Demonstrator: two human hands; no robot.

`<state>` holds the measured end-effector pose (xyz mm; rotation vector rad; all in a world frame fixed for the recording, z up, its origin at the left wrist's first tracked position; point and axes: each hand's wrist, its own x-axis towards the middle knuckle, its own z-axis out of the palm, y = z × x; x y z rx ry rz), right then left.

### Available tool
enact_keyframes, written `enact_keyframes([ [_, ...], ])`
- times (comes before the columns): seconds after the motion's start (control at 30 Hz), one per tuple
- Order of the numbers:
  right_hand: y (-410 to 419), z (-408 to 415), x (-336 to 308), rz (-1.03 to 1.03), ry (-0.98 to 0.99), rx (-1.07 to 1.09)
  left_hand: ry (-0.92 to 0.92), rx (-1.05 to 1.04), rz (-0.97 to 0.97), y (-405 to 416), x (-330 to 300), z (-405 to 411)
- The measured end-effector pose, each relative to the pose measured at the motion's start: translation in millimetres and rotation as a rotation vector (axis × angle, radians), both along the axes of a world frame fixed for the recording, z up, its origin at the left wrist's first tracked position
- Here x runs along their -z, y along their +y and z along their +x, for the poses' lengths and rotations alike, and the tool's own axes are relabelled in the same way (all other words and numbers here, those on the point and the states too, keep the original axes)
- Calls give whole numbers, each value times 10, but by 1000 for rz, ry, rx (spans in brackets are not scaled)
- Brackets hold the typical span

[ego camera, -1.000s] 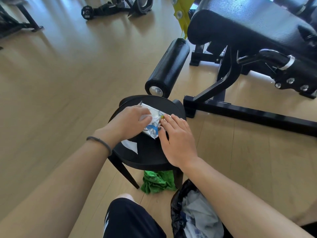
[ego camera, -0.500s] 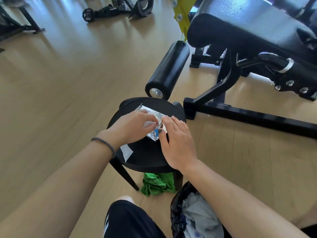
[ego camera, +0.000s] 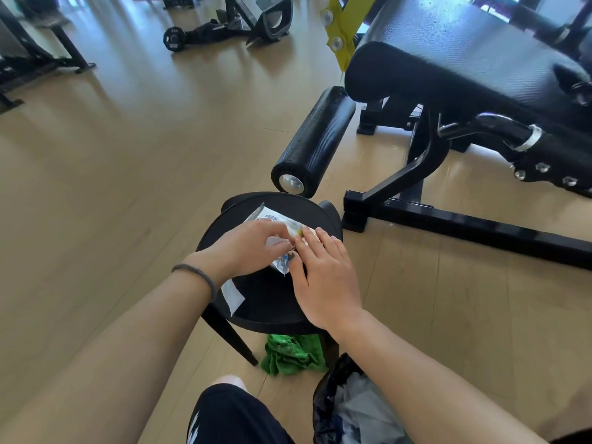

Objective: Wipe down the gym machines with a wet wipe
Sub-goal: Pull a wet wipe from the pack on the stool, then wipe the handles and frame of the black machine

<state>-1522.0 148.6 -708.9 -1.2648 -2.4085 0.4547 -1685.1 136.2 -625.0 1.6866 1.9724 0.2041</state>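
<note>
Left hand point(ego camera: 246, 248), centre of frame: I log its fingers curled down onto the crinkled silver-and-blue wet wipe packet point(ego camera: 275, 221), pinching at the packet's middle; a dark braided band point(ego camera: 198, 277) circles the wrist. Right hand point(ego camera: 323, 274), just right of centre: fingers straight and laid flat, fingertips pressing on the packet's right end, thumb tip beside the lower edge of the packet.

Packet: lying on the round black stool tabletop point(ego camera: 272, 302), centre of frame, upper half of the seat, partly covered by both hands.

White rectangular slip point(ego camera: 232, 296): flat on the tabletop at its lower left edge, below my left wrist; I cannot tell what it is.

Crumpled green cloth point(ego camera: 293, 354): on the pale wood-look floor point(ego camera: 112, 187), under the stool, lower centre.

Black bin bag holding pale waste point(ego camera: 352, 408): bottom of frame, right of centre, beside my dark-clad knee point(ego camera: 234, 415).

Black padded gym bench machine point(ego camera: 464, 68): upper right of frame, with a black cylindrical foam roller pad point(ego camera: 317, 139) jutting toward the stool and a black steel base bar point(ego camera: 464, 232) on the floor at right.

Further black gym frames point(ego camera: 224, 24): top edge and upper left, well apart from the stool.
</note>
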Motion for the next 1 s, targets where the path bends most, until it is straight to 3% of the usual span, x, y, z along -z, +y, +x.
enact_keyframes([
  [0.17,19,30,-80,-85,-16,-44,-47,-89,-94,32,-95,72],
  [0.33,209,136,-561,-501,64,-123,-136,-226,-187,20,-524,121],
  [0.47,286,256,-1432,-613,333,3,-263,-362,-75,59,-1232,214],
  [0.7,122,202,-3109,-1006,598,291,-449,-506,-131,-72,-2778,443],
  [1.0,-115,211,-5084,-1193,761,275,-642,-610,-21,-295,-4560,587],
])
